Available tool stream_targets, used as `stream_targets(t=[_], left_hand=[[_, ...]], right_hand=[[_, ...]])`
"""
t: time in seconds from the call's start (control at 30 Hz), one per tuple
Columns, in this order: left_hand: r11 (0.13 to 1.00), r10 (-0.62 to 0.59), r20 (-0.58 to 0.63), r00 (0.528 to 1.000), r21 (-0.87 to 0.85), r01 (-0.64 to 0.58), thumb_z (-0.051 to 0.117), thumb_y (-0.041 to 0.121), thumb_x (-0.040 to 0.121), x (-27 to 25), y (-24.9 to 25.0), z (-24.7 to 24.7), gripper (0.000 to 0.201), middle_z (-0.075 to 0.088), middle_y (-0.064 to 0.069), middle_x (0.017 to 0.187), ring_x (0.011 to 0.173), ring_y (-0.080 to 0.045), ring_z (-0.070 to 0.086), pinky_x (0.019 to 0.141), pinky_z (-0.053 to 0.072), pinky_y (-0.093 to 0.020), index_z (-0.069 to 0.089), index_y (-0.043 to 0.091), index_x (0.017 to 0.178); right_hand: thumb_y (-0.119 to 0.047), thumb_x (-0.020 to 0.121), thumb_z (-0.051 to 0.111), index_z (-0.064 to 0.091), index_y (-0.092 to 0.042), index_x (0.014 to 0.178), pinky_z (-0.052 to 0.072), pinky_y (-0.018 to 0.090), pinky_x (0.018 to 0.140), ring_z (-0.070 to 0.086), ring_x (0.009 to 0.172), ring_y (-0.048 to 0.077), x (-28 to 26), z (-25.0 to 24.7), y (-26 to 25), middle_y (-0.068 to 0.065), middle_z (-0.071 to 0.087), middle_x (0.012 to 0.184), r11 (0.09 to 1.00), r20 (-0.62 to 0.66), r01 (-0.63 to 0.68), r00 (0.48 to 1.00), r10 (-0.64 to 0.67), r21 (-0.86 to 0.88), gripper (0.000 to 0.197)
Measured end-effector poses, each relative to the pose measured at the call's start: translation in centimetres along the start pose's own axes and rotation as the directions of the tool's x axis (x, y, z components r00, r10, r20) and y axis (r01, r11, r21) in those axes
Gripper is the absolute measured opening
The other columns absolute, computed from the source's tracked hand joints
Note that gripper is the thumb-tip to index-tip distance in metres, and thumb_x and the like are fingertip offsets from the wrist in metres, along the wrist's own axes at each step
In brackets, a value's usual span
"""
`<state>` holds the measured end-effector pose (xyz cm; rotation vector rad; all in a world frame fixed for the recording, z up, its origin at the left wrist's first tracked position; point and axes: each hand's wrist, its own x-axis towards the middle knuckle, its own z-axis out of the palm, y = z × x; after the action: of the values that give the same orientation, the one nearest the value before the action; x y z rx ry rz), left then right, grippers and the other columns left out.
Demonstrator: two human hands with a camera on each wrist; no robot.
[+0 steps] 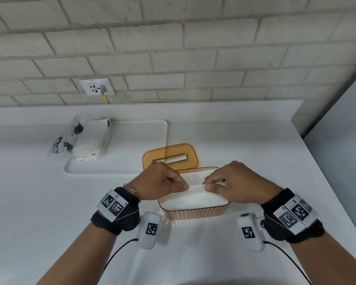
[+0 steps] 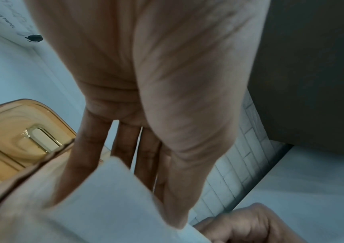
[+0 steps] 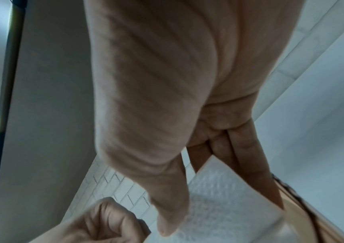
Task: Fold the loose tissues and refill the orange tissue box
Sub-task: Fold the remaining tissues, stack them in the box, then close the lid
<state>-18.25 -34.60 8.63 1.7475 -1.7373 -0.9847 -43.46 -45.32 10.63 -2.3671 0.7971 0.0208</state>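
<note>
While our left hand (image 1: 160, 183) and right hand (image 1: 232, 185) each pinch the top tissue (image 1: 195, 189) just above the already-full orange tissue box (image 1: 193, 210), we judge refilling nearly done, with the lid (image 1: 170, 156) off beyond our fingers.

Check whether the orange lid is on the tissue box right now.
No, the orange lid lies flat on the counter behind the open tissue box, which shows white tissues inside.
</note>
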Motion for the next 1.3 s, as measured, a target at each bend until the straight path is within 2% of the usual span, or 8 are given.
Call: stream_targets(t=[0.2,0.37,0.63,0.83,0.97,1.03,1.17,1.3], left_hand=[[0.991,0.049,0.036,0.998,0.126,-0.053,0.078,0.031,0.094,0.0,0.1,1.0,0.014,0.081,0.012,0.095,0.086,-0.002,0.074,0.077,0.055,-0.012,0.083,0.019,0.099],[0.988,0.051,-0.079,0.996,0.152,-0.039,0.072,0.032,0.098,0.1,0.3,1.3,0.015,0.078,0.013,0.094,0.084,-0.003,0.069,0.078,0.055,-0.02,0.079,0.019,0.101],[0.974,-0.01,-0.163,0.987,0.222,0.047,0.083,0.033,0.088,0.1,-0.2,0.9,0.02,0.08,0.01,0.098,0.084,-0.003,0.069,0.075,0.044,-0.005,0.082,0.022,0.105],[0.918,0.194,-0.242,0.951,0.388,-0.089,0.091,0.026,0.08,-0.1,-1.1,1.8,0.007,0.079,0.009,0.083,0.077,-0.009,0.071,0.073,0.061,-0.034,0.085,0.023,0.083],[0.785,0.397,-0.23,0.889,0.586,-0.199,0.097,0.017,0.069,-0.8,-1.4,2.2,0.019,0.075,0.011,0.074,0.073,-0.016,0.066,0.07,0.054,-0.029,0.084,0.027,0.078],[0.717,0.417,-0.206,0.885,0.673,-0.182,0.097,0.016,0.067,-1.3,-1.4,2.5,0.024,0.076,0.012,0.079,0.077,-0.018,0.066,0.074,0.045,-0.029,0.085,0.03,0.082],[0.624,0.335,-0.182,0.924,0.778,-0.072,0.091,0.018,0.066,-2.3,-0.3,4.2,0.033,0.079,0.006,0.109,0.105,-0.023,0.072,0.097,0.042,-0.039,0.082,0.023,0.097],[0.603,0.37,-0.187,0.91,0.794,-0.083,0.053,0.041,0.101,-2.3,1.9,6.6,0.045,0.068,-0.008,0.14,0.134,-0.027,0.061,0.116,0.041,-0.046,0.071,0.011,0.131]], right_hand=[[-0.072,0.078,0.076,0.079,-0.038,0.115,0.05,0.018,0.096,0.064,0.109,-0.007,0.1,0.6,0.0,-0.024,0.075,0.115,0.998,0.005,-0.045,0.999,0.045,0.044,0.05],[-0.041,0.095,0.075,0.081,-0.028,0.107,0.051,0.025,0.083,0.065,0.091,0.001,0.6,1.2,-0.1,-0.016,0.077,0.1,1.0,-0.053,-0.015,0.999,0.014,-0.011,0.018],[-0.034,0.099,0.072,0.079,-0.024,0.111,0.045,0.025,0.078,0.063,0.093,0.01,1.9,1.5,0.3,-0.007,0.078,0.102,0.999,-0.116,-0.049,0.992,0.048,-0.007,0.017],[-0.028,0.094,0.079,0.084,-0.023,0.105,0.045,0.021,0.077,0.062,0.091,0.008,2.6,1.1,1.0,-0.006,0.076,0.098,0.998,-0.114,-0.004,0.994,-0.003,-0.065,0.014],[-0.021,0.086,0.086,0.086,-0.028,0.099,0.048,0.032,0.068,0.058,0.082,0.018,2.1,2.1,1.7,-0.005,0.072,0.086,0.95,-0.196,0.184,0.952,-0.237,-0.253,0.015],[-0.014,0.073,0.096,0.087,-0.03,0.089,0.049,0.028,0.055,0.06,0.072,0.019,1.6,2.8,2.5,-0.007,0.072,0.08,0.888,-0.202,0.272,0.91,-0.363,-0.371,0.024],[-0.016,0.069,0.097,0.085,-0.031,0.099,0.053,0.028,0.063,0.066,0.083,0.02,0.8,3.7,3.1,-0.003,0.078,0.104,0.774,-0.169,0.315,0.865,-0.472,-0.549,0.036],[-0.014,0.072,0.091,0.081,-0.029,0.108,0.051,0.032,0.068,0.061,0.094,0.021,0.5,4.4,3.1,-0.002,0.075,0.12,0.72,-0.159,0.272,0.869,-0.469,-0.639,0.04]])
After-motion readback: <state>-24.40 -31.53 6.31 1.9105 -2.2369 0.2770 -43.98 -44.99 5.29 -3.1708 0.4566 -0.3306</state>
